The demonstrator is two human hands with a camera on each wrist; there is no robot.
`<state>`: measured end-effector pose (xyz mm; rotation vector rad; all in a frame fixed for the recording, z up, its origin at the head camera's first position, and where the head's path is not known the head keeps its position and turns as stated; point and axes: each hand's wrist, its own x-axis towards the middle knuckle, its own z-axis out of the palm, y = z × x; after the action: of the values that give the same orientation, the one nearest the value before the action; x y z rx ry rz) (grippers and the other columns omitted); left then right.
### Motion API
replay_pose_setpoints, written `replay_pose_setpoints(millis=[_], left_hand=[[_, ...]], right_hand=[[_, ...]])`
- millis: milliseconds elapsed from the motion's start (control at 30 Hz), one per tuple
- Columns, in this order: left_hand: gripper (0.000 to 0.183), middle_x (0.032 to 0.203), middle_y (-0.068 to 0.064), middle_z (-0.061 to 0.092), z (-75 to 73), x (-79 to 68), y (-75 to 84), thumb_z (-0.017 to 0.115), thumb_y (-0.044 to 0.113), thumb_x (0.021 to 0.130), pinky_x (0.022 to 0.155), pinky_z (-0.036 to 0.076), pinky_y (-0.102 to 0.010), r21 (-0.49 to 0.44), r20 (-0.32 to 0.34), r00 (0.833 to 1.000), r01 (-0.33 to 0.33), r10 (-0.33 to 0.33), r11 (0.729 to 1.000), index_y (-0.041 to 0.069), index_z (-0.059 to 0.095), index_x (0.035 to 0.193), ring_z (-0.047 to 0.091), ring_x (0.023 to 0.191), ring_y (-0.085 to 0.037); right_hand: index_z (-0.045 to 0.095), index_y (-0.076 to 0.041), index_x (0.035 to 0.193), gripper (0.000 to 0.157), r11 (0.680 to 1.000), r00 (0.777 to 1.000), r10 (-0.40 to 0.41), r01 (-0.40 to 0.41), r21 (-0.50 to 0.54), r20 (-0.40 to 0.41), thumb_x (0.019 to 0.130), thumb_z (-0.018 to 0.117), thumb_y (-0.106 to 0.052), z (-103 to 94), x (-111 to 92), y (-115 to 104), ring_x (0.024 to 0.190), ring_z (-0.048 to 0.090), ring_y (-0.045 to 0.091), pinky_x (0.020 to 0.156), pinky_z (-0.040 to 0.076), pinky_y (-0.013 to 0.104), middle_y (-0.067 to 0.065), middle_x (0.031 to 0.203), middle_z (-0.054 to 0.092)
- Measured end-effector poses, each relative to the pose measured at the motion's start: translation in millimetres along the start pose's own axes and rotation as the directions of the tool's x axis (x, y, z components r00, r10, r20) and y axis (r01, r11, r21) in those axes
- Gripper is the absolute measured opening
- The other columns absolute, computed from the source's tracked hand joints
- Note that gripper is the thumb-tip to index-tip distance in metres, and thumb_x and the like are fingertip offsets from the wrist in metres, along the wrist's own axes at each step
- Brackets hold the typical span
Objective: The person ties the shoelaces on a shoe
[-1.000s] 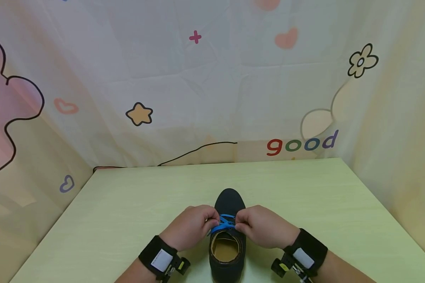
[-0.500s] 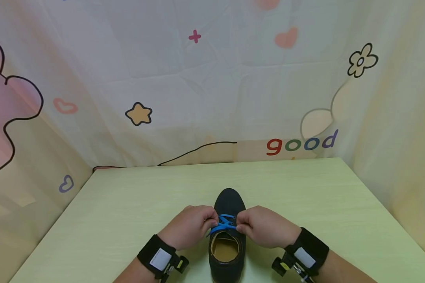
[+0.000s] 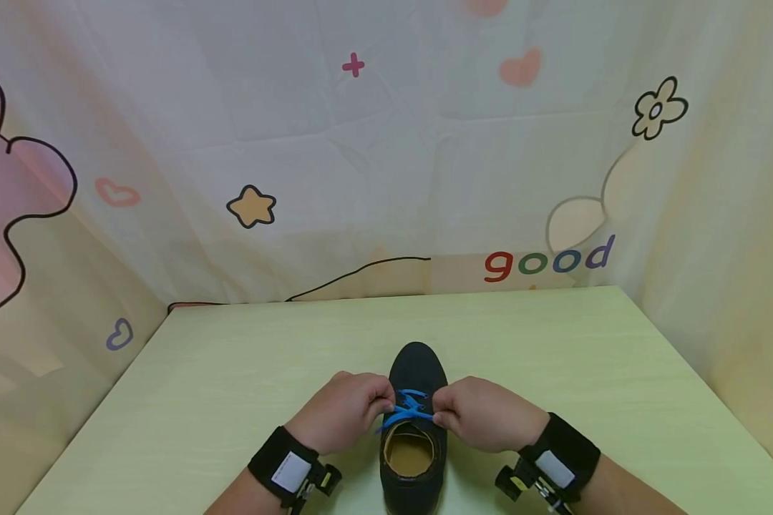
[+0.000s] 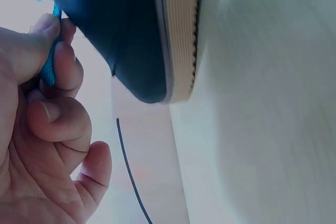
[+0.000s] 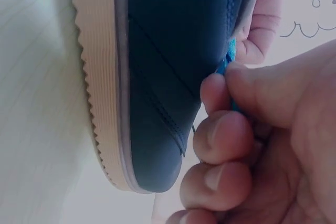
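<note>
A dark shoe (image 3: 416,365) stands on the table, toe pointing away, its tan insole showing through the opening. Across its tongue runs a blue shoelace (image 3: 411,405), crossed in the middle. My left hand (image 3: 343,413) pinches one part of the lace between thumb and forefinger at the shoe's left side; the left wrist view shows that blue strand (image 4: 49,69) under the thumb. On the other side my right hand (image 3: 483,415) pinches another part, and in the right wrist view the lace (image 5: 230,56) passes between thumb and forefinger, the other fingers curled below.
The pale green table (image 3: 264,357) extends around the shoe. A printed curtain (image 3: 386,164) hangs behind the table and along both sides. Each wrist wears a black strap (image 3: 283,465) with a small camera.
Both hands have moved slightly apart, left hand leftward and right hand rightward, and the lace between them looks drawn tighter. The shoe stays in place.
</note>
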<state>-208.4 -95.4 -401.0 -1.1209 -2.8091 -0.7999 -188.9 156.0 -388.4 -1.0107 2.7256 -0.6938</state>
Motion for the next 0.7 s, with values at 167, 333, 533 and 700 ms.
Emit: replay_pose_setpoints(millis=[167,333,533,700], left_hand=[[0.015,0.078,0.005,0.065,-0.7,-1.0,-1.0,0.061,0.02,0.099,0.054,0.042,-0.021,0.014,-0.008,1.0,-0.022,0.022,1.0,0.023,0.063,0.085,0.05,0.06,-0.004],[0.015,0.077,0.006,0.065,-1.1,-1.2,-2.1,0.061,0.02,0.099,0.055,0.042,-0.021,0.03,-0.006,1.0,-0.03,0.03,0.999,0.024,0.062,0.084,0.049,0.059,-0.004],[0.015,0.075,0.006,0.065,-1.2,-2.4,-2.6,0.063,0.019,0.098,0.057,0.041,-0.022,0.045,-0.005,0.999,-0.037,0.037,0.998,0.022,0.063,0.083,0.049,0.059,-0.004],[0.015,0.075,0.008,0.065,-1.0,-2.5,-2.6,0.065,0.019,0.097,0.059,0.038,-0.024,0.071,-0.003,0.999,-0.043,0.043,0.997,0.022,0.064,0.083,0.047,0.057,-0.005]], right_hand=[[0.057,-0.022,0.072,0.027,1.0,0.999,0.023,-0.023,0.003,0.025,0.099,0.061,-0.018,-0.2,-0.1,0.6,0.055,0.04,0.006,0.053,0.031,0.023,-0.012,0.06,0.04],[0.057,-0.023,0.073,0.027,0.999,0.999,0.039,-0.04,0.017,0.038,0.098,0.061,-0.018,-0.7,0.6,-0.6,0.055,0.04,0.007,0.053,0.031,0.023,-0.011,0.059,0.04],[0.058,-0.02,0.073,0.026,0.999,0.999,0.032,-0.032,-0.008,0.042,0.099,0.061,-0.019,-0.4,0.3,0.2,0.054,0.039,0.007,0.053,0.03,0.023,-0.011,0.059,0.039],[0.06,-0.017,0.073,0.026,1.0,0.999,0.028,-0.028,0.008,0.044,0.099,0.061,-0.019,-0.2,-1.1,2.5,0.054,0.038,0.006,0.053,0.029,0.023,-0.012,0.059,0.037]])
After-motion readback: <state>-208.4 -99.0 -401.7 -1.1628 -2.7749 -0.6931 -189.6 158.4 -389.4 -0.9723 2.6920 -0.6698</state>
